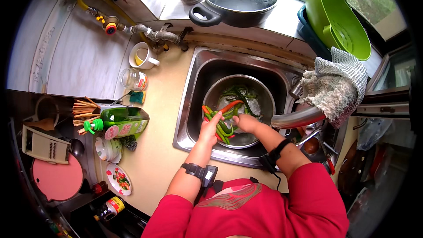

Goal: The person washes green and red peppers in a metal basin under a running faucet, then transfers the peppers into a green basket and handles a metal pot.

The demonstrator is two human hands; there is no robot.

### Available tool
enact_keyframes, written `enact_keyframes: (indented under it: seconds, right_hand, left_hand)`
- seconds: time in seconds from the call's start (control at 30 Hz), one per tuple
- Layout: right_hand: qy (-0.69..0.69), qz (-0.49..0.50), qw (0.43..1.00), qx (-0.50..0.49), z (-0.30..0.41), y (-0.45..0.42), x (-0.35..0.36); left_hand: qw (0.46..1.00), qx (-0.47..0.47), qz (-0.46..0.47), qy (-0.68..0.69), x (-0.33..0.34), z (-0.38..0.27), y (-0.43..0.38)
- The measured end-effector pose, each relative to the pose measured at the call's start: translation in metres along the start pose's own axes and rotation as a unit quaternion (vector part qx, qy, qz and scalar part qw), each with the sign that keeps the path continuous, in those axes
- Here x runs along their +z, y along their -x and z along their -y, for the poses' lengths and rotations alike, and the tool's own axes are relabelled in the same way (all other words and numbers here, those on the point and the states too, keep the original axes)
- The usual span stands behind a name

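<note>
A round steel bowl [271, 105] stands inside a stainless steel sink [185, 138], with water and dark green chili peppers [243, 94] in it. My left hand [210, 127], at the bowl's left side, is closed on a bunch of green and red chili peppers [225, 128]. Close beside it on the right, my right hand [246, 122] is over the bowl with its fingers bent down at the peppers; its fingertips are partly hidden, so its hold is unclear. An orange-red pepper [231, 105] lies slanted above both hands.
A steel faucet [297, 118] draped with a mesh cloth [337, 82] reaches in from the right. Left of the sink are a green dish soap bottle [127, 122], a glass jar [132, 78], a white mug [142, 56] and a plate [119, 179]. A lidded pot [241, 0] sits behind.
</note>
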State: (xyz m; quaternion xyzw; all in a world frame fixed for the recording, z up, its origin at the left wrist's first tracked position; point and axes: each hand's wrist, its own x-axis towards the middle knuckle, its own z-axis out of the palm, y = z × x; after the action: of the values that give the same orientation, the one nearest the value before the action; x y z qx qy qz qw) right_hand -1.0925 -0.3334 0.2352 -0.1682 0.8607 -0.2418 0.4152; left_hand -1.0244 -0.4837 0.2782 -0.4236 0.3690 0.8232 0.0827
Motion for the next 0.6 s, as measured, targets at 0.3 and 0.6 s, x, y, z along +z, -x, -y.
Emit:
enact_keyframes:
  seconds: [0.3, 0.6]
  right_hand:
    - [-0.032, -0.033, 0.999, -0.012, 0.051, 0.066, -0.031]
    - [0.078, -0.065, 0.986, -0.129, 0.051, 0.089, -0.025]
  left_hand:
    - [0.999, -0.032, 0.012, -0.007, 0.005, 0.014, -0.011]
    - [0.992, 0.069, 0.009, -0.104, 0.016, -0.006, -0.005]
